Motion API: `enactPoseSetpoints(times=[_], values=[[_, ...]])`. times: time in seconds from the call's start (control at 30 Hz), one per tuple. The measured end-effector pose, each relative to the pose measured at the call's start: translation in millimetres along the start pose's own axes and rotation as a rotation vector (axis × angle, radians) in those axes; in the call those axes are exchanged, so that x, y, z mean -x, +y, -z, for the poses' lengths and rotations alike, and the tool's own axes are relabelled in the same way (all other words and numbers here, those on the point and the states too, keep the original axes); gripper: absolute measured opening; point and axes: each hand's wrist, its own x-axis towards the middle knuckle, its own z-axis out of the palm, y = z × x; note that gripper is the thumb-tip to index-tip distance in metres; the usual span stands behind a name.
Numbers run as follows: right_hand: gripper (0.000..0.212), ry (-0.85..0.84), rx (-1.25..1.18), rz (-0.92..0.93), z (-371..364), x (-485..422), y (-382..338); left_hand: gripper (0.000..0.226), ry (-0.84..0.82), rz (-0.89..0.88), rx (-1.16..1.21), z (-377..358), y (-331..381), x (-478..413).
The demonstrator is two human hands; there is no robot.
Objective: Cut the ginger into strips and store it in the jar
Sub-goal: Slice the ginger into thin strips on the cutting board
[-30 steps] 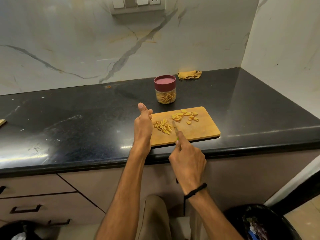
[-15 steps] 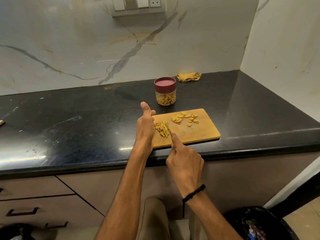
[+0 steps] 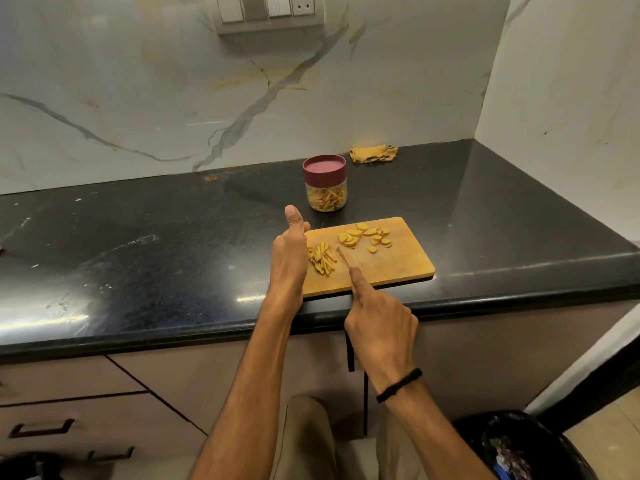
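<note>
White veined marble walls meet in a corner above one glossy black speckled stone counter. One rectangular wooden board lies at its front edge. The left hand stands edge-on at the board's left end, thumb up, fingers straight beside one pile of ginger strips. The right hand grips one knife, forefinger along the blade. Behind the board stands one clear round jar with a maroon lid on, strips inside. One cluster of flat oval ginger slices lies farther back on the board.
</note>
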Motion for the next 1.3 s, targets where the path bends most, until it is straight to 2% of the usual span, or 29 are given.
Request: enactPoseSetpoints(times=[0.13, 0.23, 0.37, 0.47, 0.63, 0.83, 0.93, 1.13, 1.3], values=[[0.055, -0.021, 0.007, 0.017, 6, -1, 0, 0.075, 0.022, 0.011, -0.012, -2, 2, 0], [0.054, -0.022, -0.002, 0.008, 9, 0, 2, 0.047, 0.037, -0.001, -0.033, -5, 7, 1], [0.056, -0.09, 0.049, 0.032, 13, -3, 6, 0.034, 0.056, -0.104, -0.168, -10, 6, -5], [0.058, -0.102, 0.062, 0.048, 18, -4, 9, 0.034, 0.073, -0.182, -0.316, -15, 6, -13], [0.053, -0.137, 0.084, 0.063, 31, -3, 16, 0.024, -0.037, -0.296, -0.596, -28, 12, -35], [0.045, -0.058, -0.04, -0.037, 44, -7, 24, 0.018, -0.142, -0.293, -0.946, -52, 21, -70], [0.043, -0.027, -0.135, -0.112, 44, -12, 31, 0.021, -0.179, -0.262, -1.073, -60, 22, -78], [0.04, -0.023, -0.254, -0.184, 41, -20, 42, 0.023, -0.24, -0.249, -1.08, -63, 20, -83], [0.039, -0.008, -0.292, -0.164, 33, -22, 42, 0.022, -0.194, -0.352, -1.166, -65, 22, -77]])
